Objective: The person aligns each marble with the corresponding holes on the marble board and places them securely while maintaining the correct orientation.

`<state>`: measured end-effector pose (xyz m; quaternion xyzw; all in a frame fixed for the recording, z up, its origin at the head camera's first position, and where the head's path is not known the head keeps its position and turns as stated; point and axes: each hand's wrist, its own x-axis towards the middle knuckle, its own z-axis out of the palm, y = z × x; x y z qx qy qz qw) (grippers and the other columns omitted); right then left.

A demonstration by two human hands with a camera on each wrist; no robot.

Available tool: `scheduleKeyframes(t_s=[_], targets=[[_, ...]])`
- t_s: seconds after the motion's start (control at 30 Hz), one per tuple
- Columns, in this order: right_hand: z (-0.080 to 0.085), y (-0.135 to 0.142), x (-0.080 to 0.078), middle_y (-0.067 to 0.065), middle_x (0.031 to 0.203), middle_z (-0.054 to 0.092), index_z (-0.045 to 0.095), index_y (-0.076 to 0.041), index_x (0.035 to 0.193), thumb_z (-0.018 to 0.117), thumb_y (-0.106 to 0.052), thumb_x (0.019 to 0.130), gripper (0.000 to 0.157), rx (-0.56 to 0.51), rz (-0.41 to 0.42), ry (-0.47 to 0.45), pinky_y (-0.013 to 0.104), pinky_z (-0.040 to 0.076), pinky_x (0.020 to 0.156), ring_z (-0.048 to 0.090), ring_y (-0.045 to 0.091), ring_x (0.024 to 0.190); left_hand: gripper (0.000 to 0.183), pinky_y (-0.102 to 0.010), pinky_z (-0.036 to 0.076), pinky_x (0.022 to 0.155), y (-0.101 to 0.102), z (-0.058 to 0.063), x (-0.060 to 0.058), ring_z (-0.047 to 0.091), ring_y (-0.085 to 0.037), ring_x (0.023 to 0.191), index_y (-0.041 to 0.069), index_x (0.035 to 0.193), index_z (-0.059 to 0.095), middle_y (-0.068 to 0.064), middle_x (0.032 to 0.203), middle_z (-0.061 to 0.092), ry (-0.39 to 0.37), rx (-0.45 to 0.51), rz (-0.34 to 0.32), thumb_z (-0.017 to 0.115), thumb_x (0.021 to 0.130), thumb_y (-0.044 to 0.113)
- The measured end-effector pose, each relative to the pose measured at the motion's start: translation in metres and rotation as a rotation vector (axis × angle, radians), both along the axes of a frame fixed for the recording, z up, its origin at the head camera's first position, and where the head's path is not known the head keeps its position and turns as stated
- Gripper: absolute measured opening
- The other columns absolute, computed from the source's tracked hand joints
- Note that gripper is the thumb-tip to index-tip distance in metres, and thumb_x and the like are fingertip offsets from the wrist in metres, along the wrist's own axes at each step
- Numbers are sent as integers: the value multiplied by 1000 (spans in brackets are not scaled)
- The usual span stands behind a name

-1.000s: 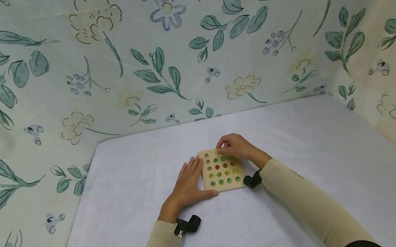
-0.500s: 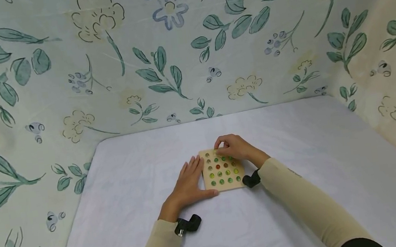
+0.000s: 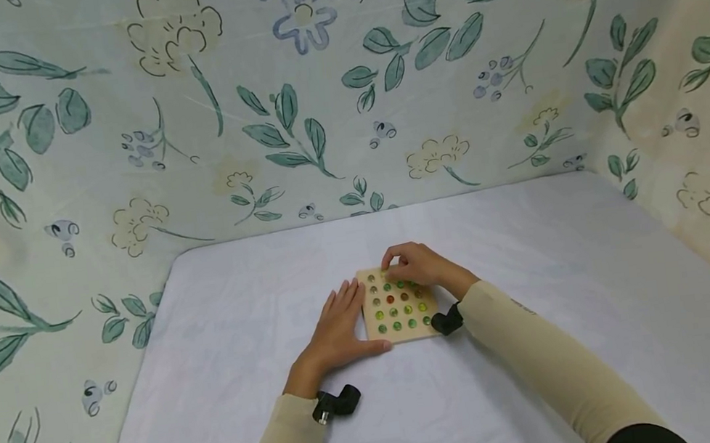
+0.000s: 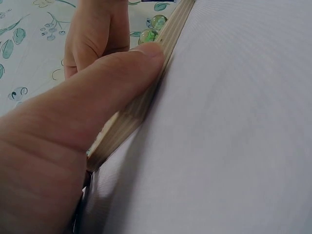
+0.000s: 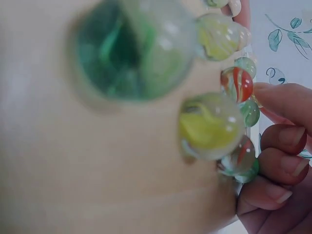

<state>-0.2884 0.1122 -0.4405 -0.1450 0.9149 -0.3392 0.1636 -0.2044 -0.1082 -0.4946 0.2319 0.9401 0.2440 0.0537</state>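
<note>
A square wooden board [image 3: 407, 334] bears rows of glass marbles in round hollows. Green, yellow and red marbles show. My left hand [image 3: 339, 329] lies along the board's left side, fingers straight; its thumb [image 4: 141, 58] touches the front edge. My right hand [image 3: 422, 263] is over the far row, thumb and index finger brought together at a marble there, mostly hidden by the fingers. In the right wrist view its other fingers curl beside the marbles. Nearest that camera are a dark green marble [image 5: 117, 53] and a yellow one [image 5: 212, 126]; a red-striped marble [image 5: 237, 84] sits close to the fingertips.
A white cloth [image 3: 225, 353] covers the table under the board. Floral fabric [image 3: 303, 110] hangs behind the table and at both sides. Black wrist cameras [image 3: 342, 400] are strapped at both sleeves; the right one hangs by the board's near right corner.
My right hand has shifted slightly left along the board's far row, its wrist camera moving with it over the board's right edge. My left hand and the board stay in place.
</note>
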Motion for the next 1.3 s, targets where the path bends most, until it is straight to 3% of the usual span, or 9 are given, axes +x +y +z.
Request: scheduleKeyframes(t_s=[1.3], targets=[[0, -1, -1, 4, 78, 61, 68, -21, 102, 68, -25, 89, 14, 32, 16, 0, 25, 43, 56, 54, 17, 65, 121, -37, -2, 119, 0, 1, 0, -1, -16, 148, 11, 156, 12, -1, 162, 8, 7, -1, -17, 59, 69, 81]])
